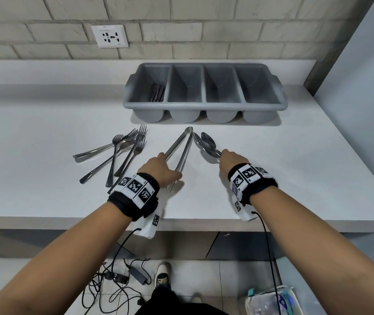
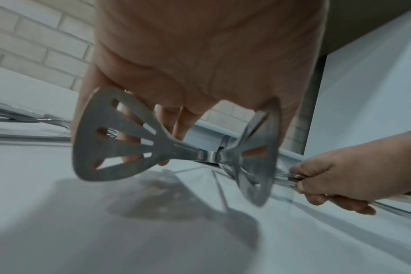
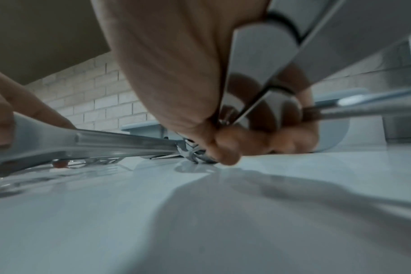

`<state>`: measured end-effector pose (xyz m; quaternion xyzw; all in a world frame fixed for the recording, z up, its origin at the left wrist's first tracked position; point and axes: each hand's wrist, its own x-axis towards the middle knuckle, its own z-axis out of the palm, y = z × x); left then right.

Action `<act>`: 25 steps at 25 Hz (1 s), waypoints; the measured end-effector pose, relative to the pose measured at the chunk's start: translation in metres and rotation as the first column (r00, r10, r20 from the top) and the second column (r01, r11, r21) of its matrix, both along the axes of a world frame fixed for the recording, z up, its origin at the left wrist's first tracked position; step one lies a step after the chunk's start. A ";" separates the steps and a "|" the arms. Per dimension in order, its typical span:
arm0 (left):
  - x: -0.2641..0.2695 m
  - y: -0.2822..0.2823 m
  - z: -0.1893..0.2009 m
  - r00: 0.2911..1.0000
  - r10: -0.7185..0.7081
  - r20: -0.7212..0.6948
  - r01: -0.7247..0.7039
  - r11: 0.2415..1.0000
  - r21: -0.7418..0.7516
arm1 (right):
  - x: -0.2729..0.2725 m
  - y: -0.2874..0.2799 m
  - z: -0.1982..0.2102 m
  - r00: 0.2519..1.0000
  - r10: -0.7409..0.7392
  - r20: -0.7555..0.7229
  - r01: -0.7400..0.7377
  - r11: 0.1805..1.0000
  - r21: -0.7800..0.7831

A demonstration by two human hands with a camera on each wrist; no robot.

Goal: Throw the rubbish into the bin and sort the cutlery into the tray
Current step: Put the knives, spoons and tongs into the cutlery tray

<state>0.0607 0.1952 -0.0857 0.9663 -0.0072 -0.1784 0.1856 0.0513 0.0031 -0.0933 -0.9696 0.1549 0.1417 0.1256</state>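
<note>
A grey four-compartment cutlery tray (image 1: pixel 204 103) stands at the back of the white counter, with several forks (image 1: pixel 157 93) in its leftmost compartment. My left hand (image 1: pixel 165 165) grips a pair of metal tongs (image 1: pixel 180 147) near their slotted ends (image 2: pixel 115 137), hinge pointing toward the tray. My right hand (image 1: pixel 225 155) grips a bundle of spoons (image 1: pixel 207 144) by the handles, bowls toward the tongs' hinge. In the right wrist view my fingers (image 3: pixel 225 146) curl round the spoon handles (image 3: pixel 258 61). Several loose forks (image 1: pixel 122 151) lie in a heap left of my left hand.
A wall socket (image 1: pixel 109 36) sits on the brick wall behind. A white panel (image 1: pixel 363 76) closes off the right side. The counter's front edge (image 1: pixel 67 221) lies just under my wrists. On the floor are cables (image 1: pixel 117 280), a shoe (image 1: pixel 163 276) and a plastic bag (image 1: pixel 270 301).
</note>
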 end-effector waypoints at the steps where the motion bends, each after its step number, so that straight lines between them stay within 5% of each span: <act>1: -0.006 0.000 0.002 1.000 0.005 0.021 -0.004 0.999 -0.037 | -0.004 -0.004 0.003 1.000 0.023 0.010 -0.023 1.000 -0.012; 8: -0.019 -0.006 0.044 0.986 0.082 0.144 -0.026 0.934 -0.356 | -0.028 -0.021 0.025 0.978 0.000 0.211 -0.021 0.995 0.095; 14: 0.078 -0.037 0.088 0.981 0.173 0.088 -0.094 0.820 -0.564 | 0.034 -0.023 0.069 0.930 -0.038 0.365 -0.011 0.991 0.132; 19: 0.190 -0.065 0.109 0.997 0.006 -0.073 -0.046 0.826 -0.561 | 0.105 -0.034 0.094 0.938 -0.132 0.321 0.103 0.989 0.106; 22: 0.235 -0.082 0.098 0.987 -0.127 -0.096 0.090 0.942 -0.323 | 0.144 -0.041 0.104 0.945 -0.200 0.259 0.175 0.978 0.116; 25: 0.258 -0.095 0.090 0.983 -0.161 -0.091 0.148 0.979 -0.138 | 0.171 -0.043 0.106 0.954 -0.212 0.210 0.193 0.975 0.110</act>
